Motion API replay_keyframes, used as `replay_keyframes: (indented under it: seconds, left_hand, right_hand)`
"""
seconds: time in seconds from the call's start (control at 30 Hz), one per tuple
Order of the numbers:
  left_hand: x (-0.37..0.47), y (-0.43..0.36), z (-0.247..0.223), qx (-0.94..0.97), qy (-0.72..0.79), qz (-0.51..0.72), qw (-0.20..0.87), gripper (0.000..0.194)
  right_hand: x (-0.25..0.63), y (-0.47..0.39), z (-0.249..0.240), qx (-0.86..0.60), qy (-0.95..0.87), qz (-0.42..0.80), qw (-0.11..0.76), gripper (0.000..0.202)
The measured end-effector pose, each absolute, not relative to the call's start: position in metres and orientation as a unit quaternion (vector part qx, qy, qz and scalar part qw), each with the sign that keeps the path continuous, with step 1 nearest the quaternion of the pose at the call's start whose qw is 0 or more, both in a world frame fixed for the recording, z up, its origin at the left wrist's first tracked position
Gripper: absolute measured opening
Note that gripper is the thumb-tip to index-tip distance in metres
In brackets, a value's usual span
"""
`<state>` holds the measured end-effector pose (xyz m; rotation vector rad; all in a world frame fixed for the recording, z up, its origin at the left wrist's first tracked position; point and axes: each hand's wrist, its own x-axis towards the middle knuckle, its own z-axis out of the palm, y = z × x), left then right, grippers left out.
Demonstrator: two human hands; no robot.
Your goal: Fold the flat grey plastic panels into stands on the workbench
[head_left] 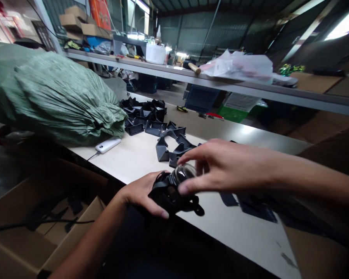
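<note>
My left hand (147,195) is closed around a black plastic housing (170,197) at the table's front edge. A small looped black part sticks out at the housing's lower right. Above it, my right hand (212,166) grips a clear rounded lens-like piece (184,173) between thumb and fingers. That piece sits against the top of the housing; whether it is seated in it I cannot tell. Just beyond my hands lie several black angular plastic parts (163,149), with more heaped (145,112) farther back on the white table (133,155).
A large green sack (61,93) rests at the left, beside a white power bank (108,145) with a cable. An open cardboard box (14,232) with black parts stands below left. Across the back runs a shelf (168,69) holding a white tub (155,53), a hammer (194,68) and plastic bags (238,66).
</note>
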<state>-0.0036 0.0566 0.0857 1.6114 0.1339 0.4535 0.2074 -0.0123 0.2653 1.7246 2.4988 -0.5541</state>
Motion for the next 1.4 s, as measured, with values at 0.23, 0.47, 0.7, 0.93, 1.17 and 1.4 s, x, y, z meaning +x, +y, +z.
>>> replay_keyframes:
  seconds: [0.23, 0.47, 0.7, 0.93, 1.17, 1.4]
  left_hand:
    - [-0.007, 0.059, 0.07, 0.697, 0.061, 0.192, 0.688, 0.086]
    - [-0.011, 0.067, 0.065, 0.672, 0.054, 0.201, 0.711, 0.084]
    - [-0.017, 0.073, 0.054, 0.664, 0.09, 0.226, 0.707, 0.078]
    - [-0.015, 0.07, 0.051, 0.614, 0.023, 0.18, 0.768, 0.068]
    - [-0.016, 0.067, 0.039, 0.527, 0.065, 0.249, 0.81, 0.07]
    - [-0.025, 0.088, 0.058, 0.54, 0.081, 0.328, 0.771, 0.063]
  right_hand:
    - [0.209, -0.005, 0.271, 0.585, 0.798, -0.144, 0.021, 0.066]
    - [0.205, -0.008, 0.28, 0.502, 0.843, -0.188, 0.045, 0.071]
    - [0.194, 0.01, 0.249, 0.593, 0.778, -0.202, -0.037, 0.075]
    - [0.179, 0.005, 0.248, 0.494, 0.866, -0.07, -0.042, 0.06]
    - [0.158, 0.027, 0.23, 0.538, 0.84, -0.012, -0.074, 0.059]
    - [0.168, 0.053, 0.239, 0.547, 0.779, -0.206, -0.229, 0.053]
